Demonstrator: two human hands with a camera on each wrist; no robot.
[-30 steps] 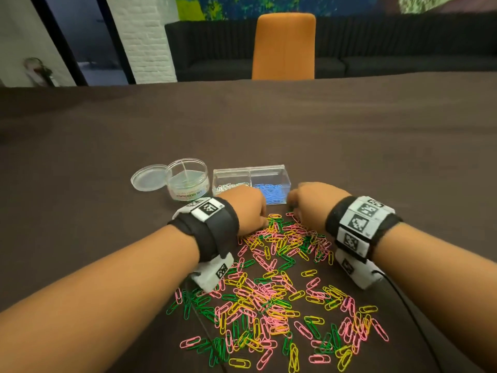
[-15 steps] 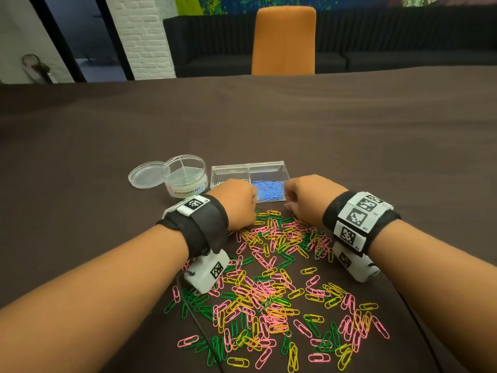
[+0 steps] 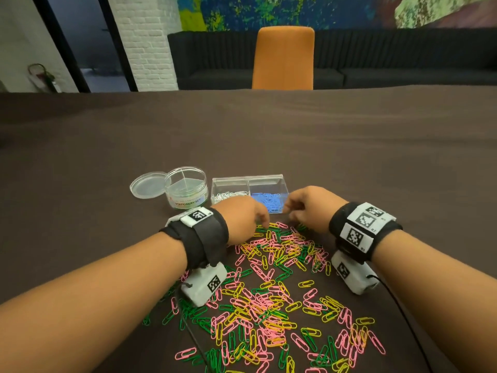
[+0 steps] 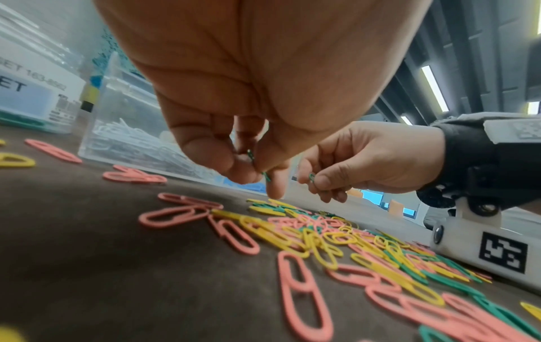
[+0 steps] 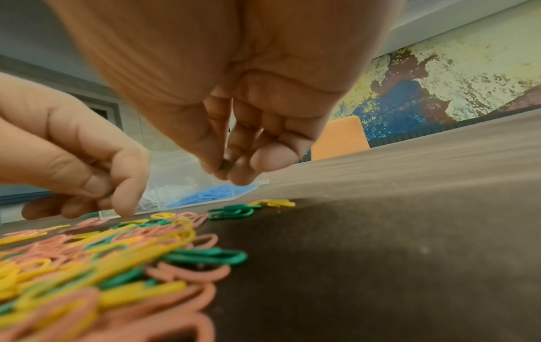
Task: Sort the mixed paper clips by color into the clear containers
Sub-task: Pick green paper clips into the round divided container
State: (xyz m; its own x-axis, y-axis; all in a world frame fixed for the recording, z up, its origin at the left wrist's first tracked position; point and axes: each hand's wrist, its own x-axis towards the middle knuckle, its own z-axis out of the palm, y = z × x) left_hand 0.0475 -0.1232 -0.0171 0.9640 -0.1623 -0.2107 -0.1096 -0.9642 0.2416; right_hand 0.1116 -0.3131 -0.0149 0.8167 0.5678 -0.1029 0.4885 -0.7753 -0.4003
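A pile of pink, yellow and green paper clips (image 3: 269, 292) is spread on the brown tablecloth. Behind it stands a clear rectangular box (image 3: 248, 181) with white clips in its left compartment and blue clips (image 3: 269, 201) in its right. A round clear container (image 3: 185, 189) stands to the box's left. My left hand (image 3: 242, 219) hovers at the pile's far edge, pinching green clips (image 4: 266, 176) in its fingertips (image 4: 225, 159). My right hand (image 3: 309, 208) is beside it and pinches a green clip (image 4: 312, 178).
The round container's lid (image 3: 148, 184) lies flat on the cloth to its left. An orange chair (image 3: 283, 57) stands at the table's far side. Bare brown cloth stretches beyond the containers and to both sides of the pile.
Both hands stay at the pile's far edge in front of the box, shifting only slightly. The head view has tilted up a little.
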